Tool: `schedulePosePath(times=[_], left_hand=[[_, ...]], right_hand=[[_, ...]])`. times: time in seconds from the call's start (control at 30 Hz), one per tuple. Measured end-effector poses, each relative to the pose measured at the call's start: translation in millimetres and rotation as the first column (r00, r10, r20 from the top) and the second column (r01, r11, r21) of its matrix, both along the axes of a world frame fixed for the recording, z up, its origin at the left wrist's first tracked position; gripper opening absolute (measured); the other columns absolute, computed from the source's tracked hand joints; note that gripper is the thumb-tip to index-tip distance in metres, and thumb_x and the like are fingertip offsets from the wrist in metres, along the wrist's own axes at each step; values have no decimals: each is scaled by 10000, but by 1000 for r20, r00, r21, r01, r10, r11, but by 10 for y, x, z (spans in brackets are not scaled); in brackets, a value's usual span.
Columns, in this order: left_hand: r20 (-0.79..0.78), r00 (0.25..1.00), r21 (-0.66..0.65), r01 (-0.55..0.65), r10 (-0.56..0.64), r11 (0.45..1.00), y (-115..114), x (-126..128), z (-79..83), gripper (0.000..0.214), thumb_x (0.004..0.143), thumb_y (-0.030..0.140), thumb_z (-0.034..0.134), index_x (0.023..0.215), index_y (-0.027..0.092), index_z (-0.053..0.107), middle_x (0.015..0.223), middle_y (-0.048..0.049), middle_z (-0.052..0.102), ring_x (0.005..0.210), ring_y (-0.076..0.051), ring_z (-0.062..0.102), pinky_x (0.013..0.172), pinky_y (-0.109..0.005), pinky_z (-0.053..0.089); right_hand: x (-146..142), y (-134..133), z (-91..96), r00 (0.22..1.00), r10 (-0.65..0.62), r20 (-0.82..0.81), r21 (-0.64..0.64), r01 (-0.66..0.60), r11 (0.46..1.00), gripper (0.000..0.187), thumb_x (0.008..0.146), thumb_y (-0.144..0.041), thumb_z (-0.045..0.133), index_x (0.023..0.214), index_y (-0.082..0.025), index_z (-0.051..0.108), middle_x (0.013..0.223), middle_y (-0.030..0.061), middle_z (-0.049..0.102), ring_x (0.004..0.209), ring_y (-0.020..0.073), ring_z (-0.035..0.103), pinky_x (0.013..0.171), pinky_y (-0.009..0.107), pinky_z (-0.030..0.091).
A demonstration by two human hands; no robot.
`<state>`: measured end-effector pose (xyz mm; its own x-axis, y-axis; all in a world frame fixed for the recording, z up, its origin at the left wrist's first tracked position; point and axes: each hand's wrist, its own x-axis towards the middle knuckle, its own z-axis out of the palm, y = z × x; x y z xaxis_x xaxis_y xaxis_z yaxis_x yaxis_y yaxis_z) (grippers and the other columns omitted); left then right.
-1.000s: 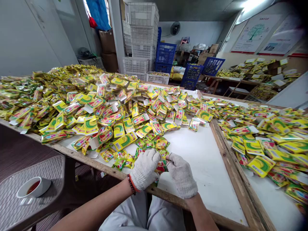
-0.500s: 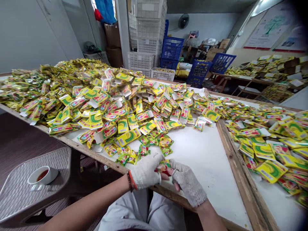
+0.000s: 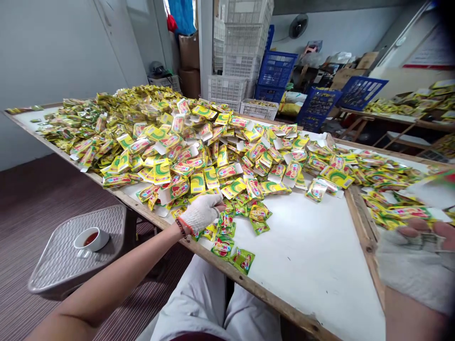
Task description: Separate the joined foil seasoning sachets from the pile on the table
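My left hand (image 3: 201, 213), in a white knitted fingerless glove, reaches to the front of the pile. Its fingers close over a yellow printed box (image 3: 210, 192) that the hand mostly covers. Small green candy packets (image 3: 227, 222) lie just right of it. Two more packets, one green packet (image 3: 223, 246) and another green packet (image 3: 243, 260), rest near the front edge. At the far right, my right hand (image 3: 414, 258) is raised over the wooden divider, fingers apart. Just above its fingertips is a motion-blurred white, red and green box (image 3: 435, 189), apart from them.
A large heap of yellow boxes (image 3: 159, 142) covers the table's back and left. More boxes (image 3: 401, 210) lie beyond the wooden divider (image 3: 366, 237). A cup of reddish drink (image 3: 90, 240) stands on a grey stool (image 3: 53, 255). Crates (image 3: 277, 68) are stacked behind.
My hands, together over a packet before, have parted. The left moved up and left to the pile; the right swung far right. Two green packets now lie near the front edge. The view turned left.
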<state>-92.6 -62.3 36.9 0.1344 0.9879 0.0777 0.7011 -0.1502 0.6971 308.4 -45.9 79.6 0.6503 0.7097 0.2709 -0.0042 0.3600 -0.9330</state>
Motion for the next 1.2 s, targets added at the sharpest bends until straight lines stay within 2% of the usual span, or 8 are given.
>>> schedulePosePath(times=[0.13,0.23,0.47,0.6,0.73,0.9,1.03,1.2], left_hand=[[-366,929,-31,-80,63,996,-1,81,-106,225,822,366,504,785,179,623,800,-67,647,785,-218,606,679,-295,432],[-466,881,-65,-125,80,990,27,276,-198,279,753,410,585,907,179,608,919,-113,651,852,-270,622,687,-330,445],[-287,957,-54,-55,37,997,52,301,-258,176,741,282,583,901,210,571,820,-30,642,750,-183,598,615,-262,417],[250,957,-102,-126,148,987,-10,257,-316,103,740,247,585,771,178,515,656,29,531,610,-111,511,553,-219,409],[732,637,-250,-79,242,965,-121,451,-364,335,720,259,625,1021,173,507,784,16,543,668,-116,560,564,-233,483],[819,517,-288,-7,250,958,-300,723,-325,322,734,365,653,945,137,567,873,-43,602,748,-145,597,643,-269,515],[804,570,-214,7,172,977,-345,765,-350,294,715,339,683,890,151,541,787,-1,583,682,-114,565,617,-233,474],[731,676,-163,46,89,986,-349,766,-403,236,714,264,654,871,164,509,750,8,566,687,-120,551,629,-231,445]], right_hand=[[-367,100,-155,969,224,-106,-135,-237,962,154,686,-252,653,834,-213,675,979,101,670,558,62,544,531,314,386],[-1010,197,-483,865,481,144,-435,-381,816,347,708,-384,637,977,-165,644,826,48,638,557,106,546,494,262,388],[-1435,433,-972,448,519,728,-580,-2,815,236,635,-334,688,782,-154,646,801,49,582,650,136,522,608,257,398],[-1358,260,-874,542,560,626,-573,-166,802,180,679,-346,644,706,-177,589,714,26,600,626,140,531,565,245,403],[-1463,-119,-699,688,714,130,-571,-536,621,322,697,-433,658,865,-174,568,721,24,657,533,141,578,463,243,430],[-1650,-463,-717,684,728,-34,-576,-609,546,336,720,-418,661,922,-174,549,743,17,670,498,134,607,426,222,427],[-1630,-503,-788,665,742,87,-608,-554,568,347,768,-416,612,995,-158,572,748,38,685,528,158,623,446,245,456],[-1596,-498,-826,637,722,270,-533,-526,663,446,744,-414,644,1106,-159,592,1099,118,675,947,235,654,788,338,538]])
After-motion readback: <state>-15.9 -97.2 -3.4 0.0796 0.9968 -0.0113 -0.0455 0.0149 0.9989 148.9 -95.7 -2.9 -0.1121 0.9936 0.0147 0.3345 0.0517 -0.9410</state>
